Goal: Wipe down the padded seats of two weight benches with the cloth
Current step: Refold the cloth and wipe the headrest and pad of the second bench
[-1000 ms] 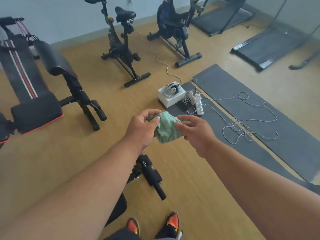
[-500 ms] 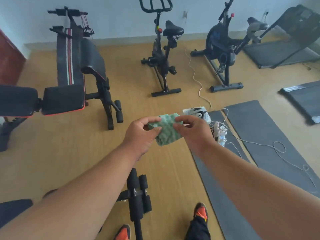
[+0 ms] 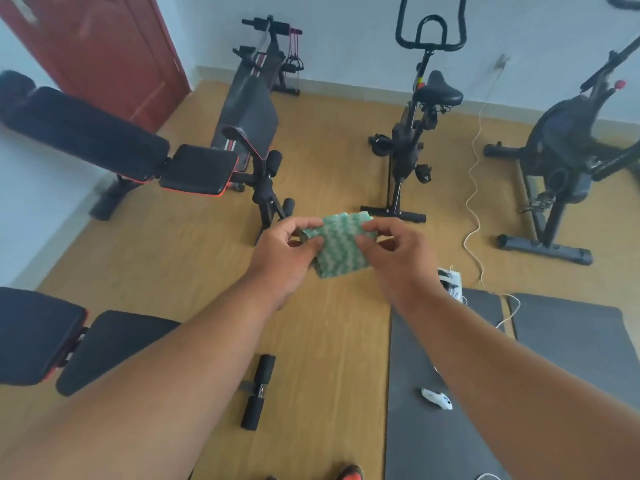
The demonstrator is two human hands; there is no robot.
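Note:
A green-and-white patterned cloth [image 3: 341, 245] is stretched between both hands in mid-air at the centre of the view. My left hand [image 3: 282, 261] pinches its left edge and my right hand [image 3: 398, 258] pinches its right edge. One weight bench [image 3: 199, 169] with black padded seat and red trim stands ahead to the left. A second bench [image 3: 104, 344] sits close at the lower left, partly hidden by my left forearm. A third black bench [image 3: 247, 112] lies against the far wall.
Two exercise bikes [image 3: 412, 140] [image 3: 568, 161] stand ahead and to the right. Grey floor mats [image 3: 571, 341] lie at the right with a white cable [image 3: 472, 202] and a small white device [image 3: 436, 398]. A red door [image 3: 93, 50] is at the upper left. Foam leg rollers [image 3: 258, 393] stick out near my feet.
The view has swung left and up, bringing both benches and the red door into sight. The cloth, bunched before, is now spread flatter between my hands.

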